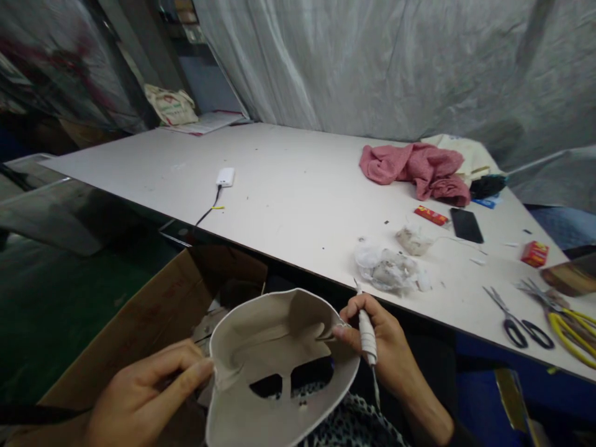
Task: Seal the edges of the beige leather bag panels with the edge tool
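A hollow off-white mask (274, 347) with two eye-shaped holes is held low in front of me, its open inner side facing me. My left hand (153, 385) pinches its left rim between thumb and fingers. At the opposite rim, my right hand (382, 341) pinches the edge with thumb and finger. That same hand also holds a pointed tool (367, 338) with a white wrapped handle, its thin metal tip pointing up. A thin cord or strand hangs from the handle's lower end. The outer face of the mask is hidden.
On the white table (288, 186) lie crumpled plastic (388, 271), black-handled scissors (516, 320), yellow-handled cutters (575, 326), a phone (467, 225), a pink cloth (419, 164) and a white box with a cable (226, 177). A cardboard box (139, 329) stands left below the table edge.
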`<action>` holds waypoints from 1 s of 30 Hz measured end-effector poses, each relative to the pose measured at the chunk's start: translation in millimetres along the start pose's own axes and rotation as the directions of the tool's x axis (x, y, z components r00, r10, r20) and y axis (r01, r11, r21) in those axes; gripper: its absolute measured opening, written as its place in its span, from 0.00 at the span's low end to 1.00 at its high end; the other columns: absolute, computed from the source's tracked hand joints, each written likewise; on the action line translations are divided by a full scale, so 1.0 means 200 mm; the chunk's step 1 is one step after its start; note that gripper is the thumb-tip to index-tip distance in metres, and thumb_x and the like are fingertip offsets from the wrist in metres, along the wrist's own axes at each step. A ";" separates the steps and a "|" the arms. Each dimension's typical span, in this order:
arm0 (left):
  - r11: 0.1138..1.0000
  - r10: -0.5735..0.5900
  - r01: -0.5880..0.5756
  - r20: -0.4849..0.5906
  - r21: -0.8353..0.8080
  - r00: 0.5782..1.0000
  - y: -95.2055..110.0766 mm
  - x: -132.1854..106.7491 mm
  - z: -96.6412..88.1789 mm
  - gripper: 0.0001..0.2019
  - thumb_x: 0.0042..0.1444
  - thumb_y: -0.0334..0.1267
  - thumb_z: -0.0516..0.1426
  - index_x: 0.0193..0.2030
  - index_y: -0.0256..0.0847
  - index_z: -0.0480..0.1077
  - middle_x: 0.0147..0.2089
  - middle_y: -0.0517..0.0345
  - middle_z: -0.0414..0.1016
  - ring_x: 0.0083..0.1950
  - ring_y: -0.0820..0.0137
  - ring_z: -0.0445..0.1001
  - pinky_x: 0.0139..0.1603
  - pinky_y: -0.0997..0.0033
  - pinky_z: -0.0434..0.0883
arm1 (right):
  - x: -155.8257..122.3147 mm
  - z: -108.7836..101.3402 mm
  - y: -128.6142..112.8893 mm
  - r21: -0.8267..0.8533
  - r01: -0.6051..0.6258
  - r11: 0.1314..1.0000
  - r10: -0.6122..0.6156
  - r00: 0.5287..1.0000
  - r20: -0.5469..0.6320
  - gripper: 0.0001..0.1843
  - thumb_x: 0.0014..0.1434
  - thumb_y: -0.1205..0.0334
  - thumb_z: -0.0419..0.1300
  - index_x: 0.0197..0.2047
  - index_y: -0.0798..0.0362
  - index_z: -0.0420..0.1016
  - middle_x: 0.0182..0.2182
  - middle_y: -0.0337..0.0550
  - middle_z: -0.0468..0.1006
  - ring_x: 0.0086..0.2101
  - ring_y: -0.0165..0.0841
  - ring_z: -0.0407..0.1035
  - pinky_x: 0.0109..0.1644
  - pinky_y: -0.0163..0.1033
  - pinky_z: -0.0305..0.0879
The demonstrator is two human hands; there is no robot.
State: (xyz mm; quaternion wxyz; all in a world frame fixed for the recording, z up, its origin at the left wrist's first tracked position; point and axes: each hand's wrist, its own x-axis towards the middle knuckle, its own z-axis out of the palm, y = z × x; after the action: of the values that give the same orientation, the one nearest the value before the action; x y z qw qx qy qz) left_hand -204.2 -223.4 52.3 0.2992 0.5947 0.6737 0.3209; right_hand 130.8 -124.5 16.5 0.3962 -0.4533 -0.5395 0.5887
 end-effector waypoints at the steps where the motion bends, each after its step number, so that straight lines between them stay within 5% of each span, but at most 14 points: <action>1: 0.999 0.021 -0.022 0.012 0.028 1.000 0.00 0.03 -0.03 0.16 0.62 0.46 0.61 0.24 0.45 0.77 0.27 0.59 0.77 0.30 0.66 0.76 0.33 0.73 0.73 | 0.01 0.00 0.02 0.020 -0.025 0.999 0.025 1.000 0.017 0.16 0.55 0.58 0.73 0.38 0.50 0.69 0.33 0.35 0.75 0.29 0.29 0.65 0.32 0.33 0.61; 5: 0.983 0.183 -0.182 -0.094 0.017 0.979 0.11 0.26 -0.03 0.07 0.59 0.38 0.63 0.29 0.45 0.78 0.34 0.58 0.79 0.37 0.64 0.77 0.41 0.71 0.74 | 0.02 0.01 0.11 0.051 -0.070 0.996 0.068 0.997 0.043 0.15 0.55 0.57 0.73 0.37 0.50 0.70 0.33 0.36 0.76 0.29 0.29 0.64 0.31 0.33 0.61; 8: 0.939 0.310 -0.284 0.122 -0.193 0.943 0.23 0.55 0.07 0.04 0.57 0.36 0.65 0.39 0.44 0.81 0.43 0.54 0.81 0.46 0.63 0.79 0.50 0.68 0.75 | 0.02 0.01 0.12 0.062 -0.051 0.997 0.048 0.998 0.044 0.14 0.56 0.56 0.72 0.36 0.50 0.71 0.33 0.37 0.77 0.28 0.28 0.65 0.30 0.32 0.62; 10: 0.905 0.388 -0.246 0.437 -0.346 0.812 0.31 0.75 0.17 0.11 0.55 0.38 0.67 0.45 0.44 0.82 0.53 0.49 0.81 0.55 0.58 0.78 0.56 0.62 0.75 | 0.03 0.00 0.11 0.032 -0.006 0.999 0.004 0.998 0.055 0.13 0.58 0.58 0.72 0.36 0.50 0.71 0.33 0.37 0.78 0.28 0.29 0.67 0.31 0.33 0.63; 12: 0.907 0.399 -0.131 0.712 -0.401 0.579 0.37 0.92 0.29 0.20 0.54 0.42 0.69 0.54 0.44 0.82 0.60 0.47 0.80 0.61 0.54 0.76 0.61 0.58 0.73 | 0.05 -0.01 0.11 -0.018 0.063 0.998 -0.062 0.997 0.055 0.11 0.59 0.60 0.71 0.36 0.50 0.72 0.33 0.38 0.80 0.29 0.29 0.69 0.33 0.33 0.65; 14: 0.932 0.345 -0.049 0.840 -0.359 0.419 0.40 1.04 0.41 0.25 0.52 0.44 0.71 0.57 0.46 0.81 0.59 0.48 0.81 0.61 0.52 0.77 0.60 0.58 0.73 | 0.06 -0.02 0.11 -0.061 0.137 0.989 -0.135 0.990 0.026 0.09 0.61 0.61 0.70 0.35 0.50 0.72 0.34 0.38 0.81 0.31 0.30 0.71 0.35 0.32 0.66; 17: 0.960 0.275 -0.043 0.913 -0.276 0.302 0.40 1.08 0.56 0.24 0.51 0.45 0.72 0.55 0.45 0.83 0.51 0.51 0.85 0.53 0.52 0.81 0.53 0.61 0.75 | 0.09 -0.03 0.14 -0.133 0.211 0.968 -0.226 0.968 -0.105 0.08 0.63 0.63 0.68 0.35 0.50 0.72 0.34 0.38 0.81 0.32 0.30 0.73 0.37 0.32 0.67; 20: 0.970 0.218 0.032 0.917 -0.242 0.334 0.37 1.04 0.67 0.21 0.53 0.45 0.70 0.54 0.44 0.82 0.48 0.52 0.86 0.49 0.56 0.81 0.49 0.64 0.75 | 0.11 -0.04 0.21 -0.206 0.205 0.957 -0.256 0.930 -0.262 0.07 0.65 0.62 0.67 0.36 0.49 0.73 0.34 0.38 0.81 0.32 0.31 0.73 0.35 0.32 0.68; 26: 0.942 0.130 0.175 0.792 -0.286 0.596 0.33 0.97 0.83 0.17 0.44 0.39 0.72 0.42 0.39 0.79 0.33 0.61 0.80 0.36 0.68 0.75 0.37 0.73 0.68 | 0.17 -0.02 0.26 -0.296 0.226 0.928 -0.321 0.889 -0.327 0.05 0.66 0.62 0.66 0.38 0.48 0.74 0.32 0.36 0.80 0.29 0.29 0.73 0.33 0.31 0.68; 30: 0.910 0.061 0.277 0.760 -0.309 0.648 0.34 0.95 0.87 0.13 0.46 0.37 0.69 0.40 0.38 0.79 0.31 0.62 0.79 0.33 0.70 0.72 0.35 0.73 0.66 | 0.17 -0.06 0.25 -0.364 0.270 0.891 -0.386 0.874 -0.295 0.04 0.70 0.62 0.62 0.47 0.47 0.76 0.35 0.37 0.82 0.32 0.30 0.77 0.37 0.32 0.72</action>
State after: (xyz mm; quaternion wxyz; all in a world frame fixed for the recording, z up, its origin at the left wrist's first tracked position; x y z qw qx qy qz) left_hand -48.4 -15.2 -4.5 0.6849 0.5575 0.4427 0.1555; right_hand 133.7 -92.9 -36.3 0.5067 -0.5106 -0.6134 0.3262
